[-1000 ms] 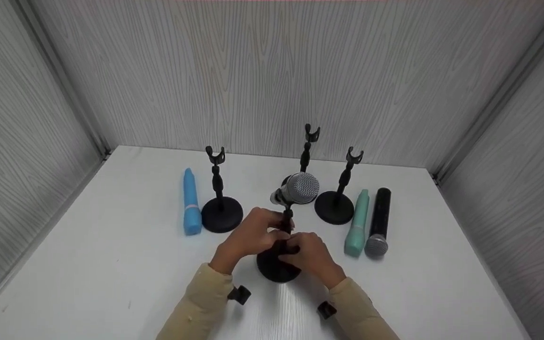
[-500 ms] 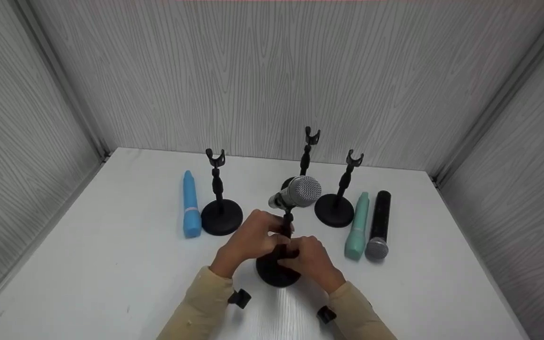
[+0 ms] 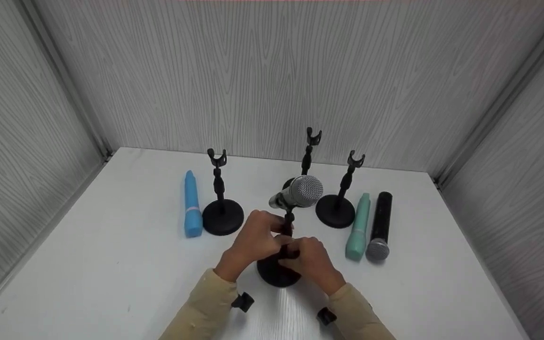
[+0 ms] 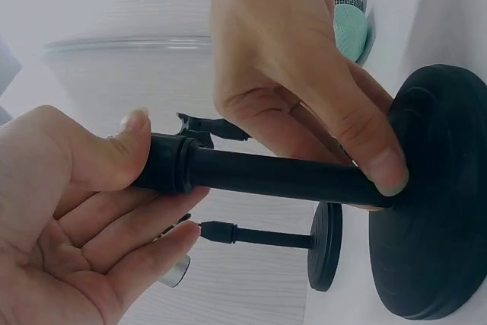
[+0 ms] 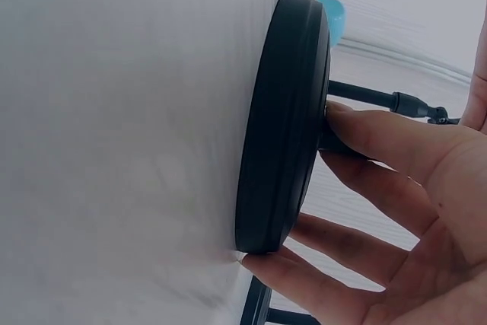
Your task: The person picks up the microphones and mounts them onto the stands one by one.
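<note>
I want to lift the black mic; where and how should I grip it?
The black mic looks best pinched mid-handle, from above and its right: it lies flat, handle straight, the green mic close at left.

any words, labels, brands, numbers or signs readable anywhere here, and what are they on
None: no text can be read in any view.
Held black stand: no lettering visible on the parts of its pole and base that show.
Silver microphone: no readable marking.
Blue tapered piece, green tapered piece, black microphone: none readable; any fine print would be too small to tell.
</note>
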Motion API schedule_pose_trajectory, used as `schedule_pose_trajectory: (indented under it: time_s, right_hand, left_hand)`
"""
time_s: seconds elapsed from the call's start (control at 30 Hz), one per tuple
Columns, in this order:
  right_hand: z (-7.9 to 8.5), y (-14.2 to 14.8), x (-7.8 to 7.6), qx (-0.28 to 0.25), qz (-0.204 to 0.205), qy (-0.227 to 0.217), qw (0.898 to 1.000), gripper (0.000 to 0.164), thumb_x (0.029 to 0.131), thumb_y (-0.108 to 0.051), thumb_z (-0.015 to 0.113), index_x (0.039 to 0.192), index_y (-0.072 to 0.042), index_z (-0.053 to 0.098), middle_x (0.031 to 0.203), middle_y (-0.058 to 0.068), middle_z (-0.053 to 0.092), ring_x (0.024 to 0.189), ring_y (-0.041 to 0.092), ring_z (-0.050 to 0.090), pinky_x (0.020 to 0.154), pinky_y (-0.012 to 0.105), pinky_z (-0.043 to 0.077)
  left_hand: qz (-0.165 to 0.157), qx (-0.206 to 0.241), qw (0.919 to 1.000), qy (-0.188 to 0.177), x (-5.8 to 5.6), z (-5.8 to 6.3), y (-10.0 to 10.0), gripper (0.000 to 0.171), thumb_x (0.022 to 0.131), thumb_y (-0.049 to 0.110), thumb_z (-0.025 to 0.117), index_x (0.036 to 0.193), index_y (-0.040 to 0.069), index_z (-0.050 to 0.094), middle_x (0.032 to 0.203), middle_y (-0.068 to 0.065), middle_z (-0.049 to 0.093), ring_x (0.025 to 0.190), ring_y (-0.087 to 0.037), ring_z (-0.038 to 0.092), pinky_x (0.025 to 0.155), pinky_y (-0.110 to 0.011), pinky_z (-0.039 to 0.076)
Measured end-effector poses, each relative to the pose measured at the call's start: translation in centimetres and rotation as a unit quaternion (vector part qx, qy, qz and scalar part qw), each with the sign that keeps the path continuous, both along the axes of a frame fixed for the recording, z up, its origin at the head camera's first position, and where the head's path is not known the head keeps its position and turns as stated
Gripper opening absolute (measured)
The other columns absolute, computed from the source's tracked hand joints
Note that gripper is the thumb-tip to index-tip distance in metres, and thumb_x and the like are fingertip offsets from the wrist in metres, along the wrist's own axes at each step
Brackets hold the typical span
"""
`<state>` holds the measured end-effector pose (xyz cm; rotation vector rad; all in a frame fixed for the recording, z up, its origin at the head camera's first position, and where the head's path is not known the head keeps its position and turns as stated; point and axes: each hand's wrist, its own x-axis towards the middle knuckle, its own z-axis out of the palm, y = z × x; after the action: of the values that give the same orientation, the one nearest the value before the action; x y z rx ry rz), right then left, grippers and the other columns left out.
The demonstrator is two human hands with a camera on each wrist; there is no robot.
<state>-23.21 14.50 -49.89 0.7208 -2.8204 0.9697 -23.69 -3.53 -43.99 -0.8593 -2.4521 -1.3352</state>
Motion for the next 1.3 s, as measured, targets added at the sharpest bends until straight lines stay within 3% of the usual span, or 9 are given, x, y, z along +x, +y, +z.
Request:
schedule_pose_trajectory:
  time_s: [0.07,0.17,0.27,0.47,0.67,0.8,1.0,1.3]
  right_hand:
    - [0.0,0.0,0.1,0.003,-0.007,0.007,1.0,0.03,0.079,-0.018,0.09,0.066,-0.012,0.064,0.061,-0.009,0.056,0.061,0.004,0.043,0.055,0.02,0.037]
    - [0.0,-0.1,0.2,0.008,-0.016,0.014,1.0,0.026,0.078,-0.02,0.09,0.071,-0.01,0.068,0.063,-0.006,0.06,0.062,0.006,0.05,0.055,0.021,0.04]
    - [-0.2,-0.2,0.3,0.011,-0.022,0.015,1.0,0.021,0.078,-0.022,0.091,0.086,-0.008,0.077,0.076,0.005,0.075,0.07,0.012,0.064,0.061,0.025,0.05]
    - [-0.4,-0.3,0.2,0.019,-0.015,0.011,1.0,0.02,0.079,-0.023,0.089,0.09,-0.011,0.077,0.078,0.004,0.076,0.071,0.011,0.063,0.062,0.026,0.05]
    - [-0.3,-0.3,-0.1,0.022,-0.002,0.008,1.0,0.017,0.081,-0.021,0.088,0.093,-0.01,0.08,0.085,0.004,0.08,0.08,0.016,0.071,0.07,0.029,0.055]
    - [-0.2,-0.2,-0.3,0.029,0.014,-0.005,0.999,0.014,0.083,-0.02,0.087,0.083,-0.01,0.078,0.078,-0.002,0.075,0.074,0.008,0.062,0.066,0.025,0.05]
    - [0.4,0.3,-0.7,0.037,0.051,-0.039,0.997,0.027,0.087,-0.02,0.083,0.068,-0.012,0.065,0.062,-0.013,0.046,0.063,0.004,0.04,0.056,0.018,0.035]
    - [1.6,0.4,-1.1,0.029,0.052,-0.085,0.995,0.042,0.087,-0.026,0.083,0.059,-0.021,0.052,0.056,-0.014,0.038,0.054,0.002,0.034,0.049,0.019,0.027]
  left_hand:
    - [0.017,-0.012,0.9996,0.017,-0.1,0.1,-0.1,0.008,0.079,0.013,0.087,0.083,0.008,0.082,0.078,-0.003,0.08,0.072,-0.011,0.077,0.068,-0.026,0.06]
    - [0.03,-0.027,0.9988,0.027,-0.2,0.2,-0.3,0.023,0.076,0.029,0.092,0.077,0.009,0.08,0.072,0.0,0.078,0.065,-0.008,0.073,0.062,-0.023,0.056]
    - [0.002,-0.027,0.9996,0.011,-0.4,0.0,-0.6,0.023,0.078,0.028,0.09,0.08,0.009,0.078,0.075,0.0,0.078,0.071,-0.009,0.074,0.069,-0.024,0.058]
    - [-0.078,-0.012,0.9959,-0.044,-0.5,0.3,-1.2,0.021,0.086,0.02,0.084,0.1,0.007,0.076,0.097,-0.005,0.079,0.094,-0.015,0.077,0.094,-0.033,0.06]
    - [-0.119,-0.022,0.9898,-0.075,-0.4,0.6,-1.9,0.02,0.094,0.008,0.072,0.113,0.003,0.075,0.11,-0.009,0.078,0.104,-0.019,0.076,0.098,-0.034,0.059]
    - [-0.123,-0.018,0.9883,-0.088,-0.5,0.5,-2.0,0.019,0.095,0.0,0.067,0.112,0.0,0.074,0.111,-0.012,0.077,0.105,-0.022,0.076,0.095,-0.03,0.059]
    - [-0.128,-0.01,0.9878,-0.089,-0.6,0.3,-1.8,0.018,0.094,-0.002,0.068,0.111,-0.002,0.074,0.109,-0.015,0.077,0.105,-0.025,0.075,0.094,-0.027,0.06]
    - [-0.116,-0.009,0.9892,-0.088,-0.6,0.6,-1.6,0.017,0.092,-0.002,0.07,0.108,0.001,0.076,0.105,-0.012,0.078,0.098,-0.021,0.078,0.088,-0.026,0.061]
